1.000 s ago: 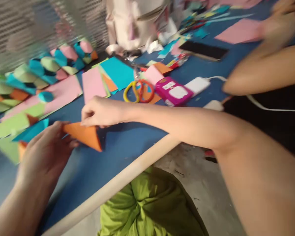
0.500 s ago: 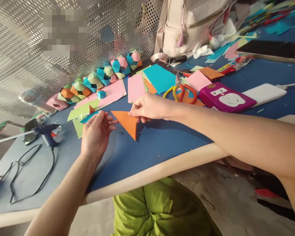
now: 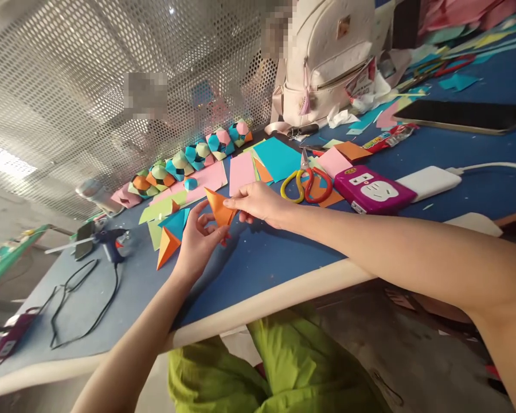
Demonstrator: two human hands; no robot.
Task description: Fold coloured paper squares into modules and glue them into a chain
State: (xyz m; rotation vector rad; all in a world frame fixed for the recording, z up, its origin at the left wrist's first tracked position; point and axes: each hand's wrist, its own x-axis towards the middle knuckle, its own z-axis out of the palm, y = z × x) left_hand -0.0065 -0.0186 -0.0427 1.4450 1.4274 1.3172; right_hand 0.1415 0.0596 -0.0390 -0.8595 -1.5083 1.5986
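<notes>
A folded orange paper triangle (image 3: 219, 207) is held above the blue table between my two hands. My right hand (image 3: 258, 203) pinches its right edge between thumb and fingers. From the lower left, my left hand (image 3: 202, 241) has its curled fingers and thumb on the triangle's lower part. Just left of that hand lie another folded orange paper piece (image 3: 168, 248) and a blue folded paper (image 3: 178, 222). Behind my hands are flat pink sheets (image 3: 242, 174), green paper (image 3: 159, 211) and a small blue folded piece (image 3: 190, 183).
A row of multicoloured paper balls (image 3: 196, 156) lines the perforated screen. Scissors (image 3: 305, 183), a purple socket block (image 3: 372, 190), a white charger (image 3: 432, 184) and a phone (image 3: 464, 116) lie right. A glue gun (image 3: 112, 244) with its cord lies left; a backpack (image 3: 327, 69) stands behind.
My left hand has come right and taken hold of the orange triangle, which now looks bent. The orange piece by the left wrist has come into view. The camera view has shifted.
</notes>
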